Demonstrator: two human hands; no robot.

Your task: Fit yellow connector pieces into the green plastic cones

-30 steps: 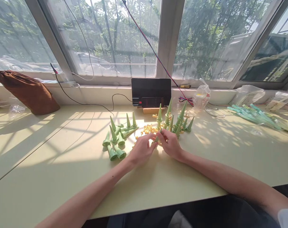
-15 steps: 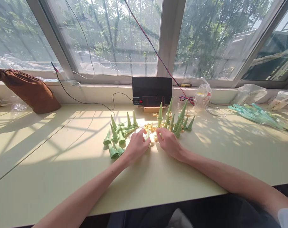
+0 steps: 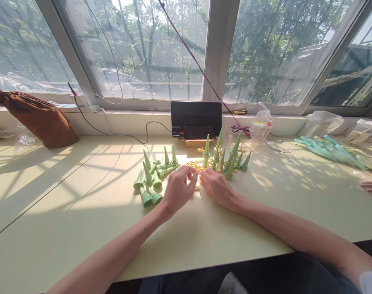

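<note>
The yellow pieces (image 3: 191, 164) lie with cones (image 3: 147, 174) on both sides, and at their near edge the left hand (image 3: 177, 188) and right hand (image 3: 217, 188) meet, fingers curled, grasp hidden, seemingly in close handling that calls next for steady fingertips.

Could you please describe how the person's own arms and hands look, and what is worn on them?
The left hand and right hand show no gloves, and no rings are visible on the fingers. Both wrists and forearms are bare, without watch or cable. A whitish sleeve shows on the right arm; the left sleeve is out of view.
</note>
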